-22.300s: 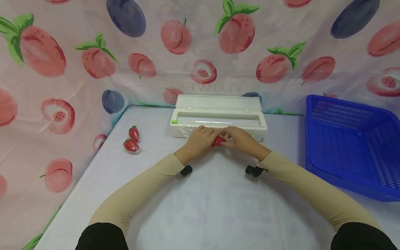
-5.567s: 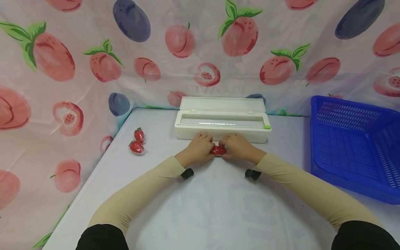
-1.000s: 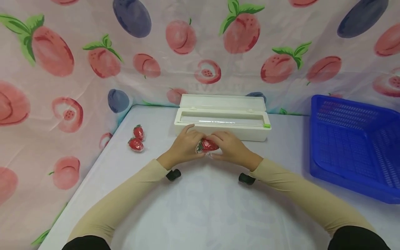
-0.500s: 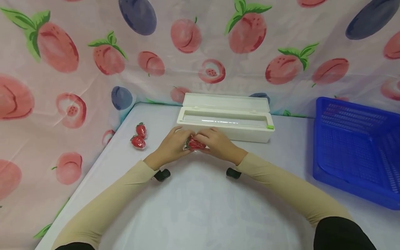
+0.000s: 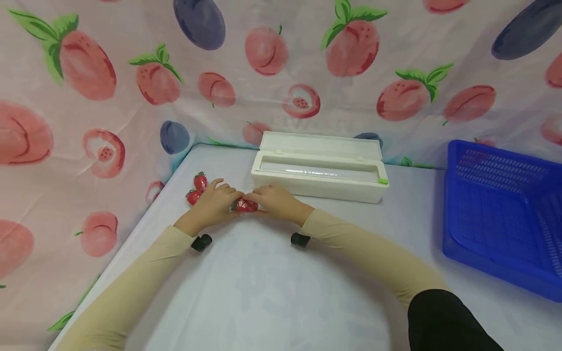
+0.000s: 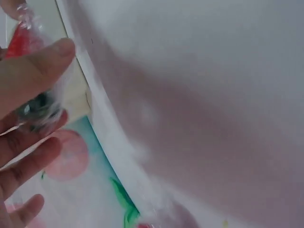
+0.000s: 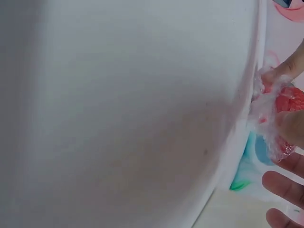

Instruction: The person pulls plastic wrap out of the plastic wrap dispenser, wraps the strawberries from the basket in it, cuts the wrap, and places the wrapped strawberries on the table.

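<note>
Between my two hands, above the white table, is a red strawberry (image 5: pixel 247 205) with green leaves, wrapped in clear cling film. My left hand (image 5: pixel 215 204) pinches its leafy end; the left wrist view shows the thumb (image 6: pixel 40 69) across the film. My right hand (image 5: pixel 278 202) holds the other end, where crumpled film (image 7: pixel 266 107) bunches at the fingertips in the right wrist view. Two more wrapped strawberries lie at the left, one farther back (image 5: pixel 200 182) and one nearer (image 5: pixel 193 196), which my left hand partly covers.
A white cling film dispenser (image 5: pixel 320 187) with its lid raised stands behind the hands, its green slider (image 5: pixel 383 181) at the right end. A blue plastic basket (image 5: pixel 483 253) stands on the right. A fruit-print cloth (image 5: pixel 333 107) hangs behind the table.
Both hands have carried the wrapped strawberry leftward from in front of the dispenser toward the other two. Compared with the oldest frame, the green slider has gone from the left end to the right.
</note>
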Tool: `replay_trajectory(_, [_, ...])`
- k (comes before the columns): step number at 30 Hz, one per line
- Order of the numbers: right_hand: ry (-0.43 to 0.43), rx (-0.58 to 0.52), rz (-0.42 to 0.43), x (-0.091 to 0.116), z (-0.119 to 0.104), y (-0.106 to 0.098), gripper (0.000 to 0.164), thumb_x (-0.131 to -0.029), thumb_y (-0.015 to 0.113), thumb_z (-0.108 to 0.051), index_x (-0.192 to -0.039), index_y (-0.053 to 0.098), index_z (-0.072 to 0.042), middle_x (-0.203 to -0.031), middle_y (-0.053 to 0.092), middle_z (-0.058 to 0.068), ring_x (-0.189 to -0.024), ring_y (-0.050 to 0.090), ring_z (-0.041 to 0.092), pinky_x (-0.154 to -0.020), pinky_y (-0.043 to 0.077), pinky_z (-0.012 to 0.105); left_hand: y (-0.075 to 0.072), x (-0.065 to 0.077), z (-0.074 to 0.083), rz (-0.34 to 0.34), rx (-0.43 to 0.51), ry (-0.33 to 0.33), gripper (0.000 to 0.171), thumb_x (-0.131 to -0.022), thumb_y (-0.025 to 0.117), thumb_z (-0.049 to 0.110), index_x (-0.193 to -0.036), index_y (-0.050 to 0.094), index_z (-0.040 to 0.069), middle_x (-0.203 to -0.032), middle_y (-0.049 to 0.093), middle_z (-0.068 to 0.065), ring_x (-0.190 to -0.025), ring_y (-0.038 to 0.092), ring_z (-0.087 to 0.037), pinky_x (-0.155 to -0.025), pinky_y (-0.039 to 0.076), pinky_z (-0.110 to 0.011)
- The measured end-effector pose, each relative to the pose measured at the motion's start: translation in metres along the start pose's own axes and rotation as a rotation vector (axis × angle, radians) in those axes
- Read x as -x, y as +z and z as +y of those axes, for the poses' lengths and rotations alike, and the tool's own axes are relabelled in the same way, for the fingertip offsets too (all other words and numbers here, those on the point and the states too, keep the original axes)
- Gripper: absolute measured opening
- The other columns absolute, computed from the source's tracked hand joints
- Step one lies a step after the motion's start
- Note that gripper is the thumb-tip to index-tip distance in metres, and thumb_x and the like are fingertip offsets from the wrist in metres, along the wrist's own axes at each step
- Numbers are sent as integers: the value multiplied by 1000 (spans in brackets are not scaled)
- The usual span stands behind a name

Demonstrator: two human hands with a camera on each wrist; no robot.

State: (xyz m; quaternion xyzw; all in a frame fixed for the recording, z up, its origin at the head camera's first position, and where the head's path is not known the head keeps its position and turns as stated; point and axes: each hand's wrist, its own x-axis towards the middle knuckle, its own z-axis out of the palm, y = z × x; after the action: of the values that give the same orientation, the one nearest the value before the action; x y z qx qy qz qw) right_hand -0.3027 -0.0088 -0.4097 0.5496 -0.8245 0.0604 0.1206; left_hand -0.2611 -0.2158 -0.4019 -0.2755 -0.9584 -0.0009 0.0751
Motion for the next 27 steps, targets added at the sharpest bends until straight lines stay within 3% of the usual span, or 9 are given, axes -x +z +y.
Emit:
replay_trajectory(6, [14,22,-40,-21,-4,15,33,-87,66,-27,-118,60,-18,-101,68,0,-93,65,16,-81,50,32,2,7,-15,-50,-25,-53,32,-72,80,30,-92,70,7,-84,71,-7,-89,64,-28,-103,35,-55])
replay_trajectory(13, [57,30,-69,-43,-7,23,27,-84,68,-20,-110,59,-17,-94,70,0,-89,67,16,-73,50,32,6,9,-27,-4,-112,-54,26,-71,80,27,-77,68,6,-70,68,-7,-73,63,-26,-95,40,-50])
replay_trajectory(21, [81,62,-94,-53,0,28,31,-85,67,-22,-114,59,-21,-96,70,-2,-88,67,15,-70,50,31,13,13,-38,67,-189,-32,38,-69,81,36,-88,66,6,-87,60,-11,-91,54,-31,-94,35,-50])
replay_trajectory(27, [167,-65,-215,-53,-2,25,59,-82,70,-33,-133,48,-13,-111,68,4,-99,66,18,-86,52,32,11,15,-37,41,-129,-73,47,-68,80,38,-102,67,9,-99,60,-12,-102,52,-32,-99,33,-53])
